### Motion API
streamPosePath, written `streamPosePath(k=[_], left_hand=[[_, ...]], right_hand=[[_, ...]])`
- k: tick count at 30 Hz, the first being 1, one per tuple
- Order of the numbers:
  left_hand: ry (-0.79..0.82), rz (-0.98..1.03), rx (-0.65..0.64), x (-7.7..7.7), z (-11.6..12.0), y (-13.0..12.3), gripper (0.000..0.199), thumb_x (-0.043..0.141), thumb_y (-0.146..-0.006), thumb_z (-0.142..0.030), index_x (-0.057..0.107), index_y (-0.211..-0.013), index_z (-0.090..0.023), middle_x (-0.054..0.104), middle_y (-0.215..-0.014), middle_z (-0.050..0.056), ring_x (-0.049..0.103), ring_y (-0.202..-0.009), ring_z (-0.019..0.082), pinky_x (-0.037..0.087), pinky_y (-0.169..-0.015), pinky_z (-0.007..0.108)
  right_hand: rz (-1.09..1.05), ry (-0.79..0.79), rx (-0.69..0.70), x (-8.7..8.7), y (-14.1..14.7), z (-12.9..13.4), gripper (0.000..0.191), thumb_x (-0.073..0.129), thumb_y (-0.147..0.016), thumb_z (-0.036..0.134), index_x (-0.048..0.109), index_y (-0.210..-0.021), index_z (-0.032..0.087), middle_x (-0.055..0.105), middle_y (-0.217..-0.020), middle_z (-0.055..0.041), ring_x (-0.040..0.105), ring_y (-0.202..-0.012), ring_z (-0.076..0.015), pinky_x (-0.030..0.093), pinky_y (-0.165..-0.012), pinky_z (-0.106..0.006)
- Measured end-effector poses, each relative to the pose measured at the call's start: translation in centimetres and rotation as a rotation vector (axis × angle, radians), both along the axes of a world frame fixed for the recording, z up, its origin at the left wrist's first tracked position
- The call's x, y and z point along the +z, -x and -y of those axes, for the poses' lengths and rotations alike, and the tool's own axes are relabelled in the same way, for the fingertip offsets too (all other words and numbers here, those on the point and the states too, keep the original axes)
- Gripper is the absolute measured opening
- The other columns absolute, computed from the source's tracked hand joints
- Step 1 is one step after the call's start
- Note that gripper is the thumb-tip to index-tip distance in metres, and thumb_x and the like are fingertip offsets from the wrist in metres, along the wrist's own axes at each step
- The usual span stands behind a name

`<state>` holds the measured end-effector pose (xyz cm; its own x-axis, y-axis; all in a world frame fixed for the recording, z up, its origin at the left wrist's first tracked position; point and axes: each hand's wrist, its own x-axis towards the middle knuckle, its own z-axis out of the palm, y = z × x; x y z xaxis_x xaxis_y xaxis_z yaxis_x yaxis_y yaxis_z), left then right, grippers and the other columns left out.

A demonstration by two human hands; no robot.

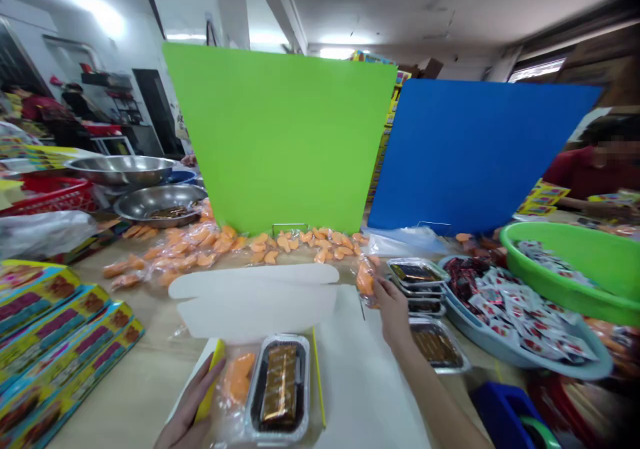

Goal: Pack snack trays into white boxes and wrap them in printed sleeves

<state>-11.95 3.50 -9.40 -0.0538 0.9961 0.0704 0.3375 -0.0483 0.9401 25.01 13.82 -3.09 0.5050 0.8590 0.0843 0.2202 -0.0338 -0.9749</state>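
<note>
My left hand (193, 402) is closed on the yellow side wall of an open carton (367, 369), whose white inside faces up. Within the carton sit a foil tray (279, 390) with a gold-brown wrapped block and, left of it, a clear bag with an orange piece (239, 377). Farther off, my right hand (397, 312) has its fingers pinched at the edge of a clear bag of orange pieces (365, 277). Right beside that hand stand stacked foil trays (417, 272) and another foil tray (435, 343).
Loose and bagged orange pieces (195, 249) spread below the green board (285, 142) and blue board (475, 155). A pale blue basin (525, 355) of sachets and a green basin (615, 262) stand right. Printed cartons (65, 342) lie left, near metal bowls (150, 202). A blue tape dispenser (505, 415) is front right.
</note>
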Motion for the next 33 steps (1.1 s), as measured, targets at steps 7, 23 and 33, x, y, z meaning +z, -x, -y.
streamPosePath(k=[7,23,33], left_hand=[[0.076,0.072,0.021,3.2,2.1,-4.4,0.059,0.045,-0.064,-0.014,0.054,-0.122,-0.023,0.034,-0.143,0.0,0.021,-0.135,0.021,0.01,-0.112,0.04],[-0.187,0.327,0.145,8.3,-2.9,-1.3,0.056,0.065,-0.072,-0.037,0.048,-0.122,-0.02,0.039,-0.138,0.008,0.033,-0.129,0.023,0.026,-0.106,0.034],[-0.088,0.692,-0.055,8.0,-1.0,-6.4,0.049,0.06,-0.077,-0.036,0.048,-0.123,-0.023,0.051,-0.129,0.005,0.044,-0.12,0.022,0.034,-0.101,0.032]], right_hand=[[0.241,0.026,-0.047,1.3,3.5,12.6,0.046,0.048,-0.078,0.052,0.06,-0.109,0.021,0.066,-0.099,-0.0064,0.062,-0.073,-0.0201,0.052,-0.061,-0.031],[0.487,-0.131,0.06,2.9,5.6,9.0,0.06,0.044,-0.08,0.053,0.042,-0.124,0.012,0.054,-0.11,-0.0142,0.054,-0.076,-0.0194,0.047,-0.066,-0.035],[0.629,-0.094,0.284,2.5,5.4,6.1,0.036,0.04,-0.077,0.051,0.056,-0.072,0.02,0.045,-0.049,0.0026,0.044,-0.05,-0.0157,0.033,-0.052,-0.028]])
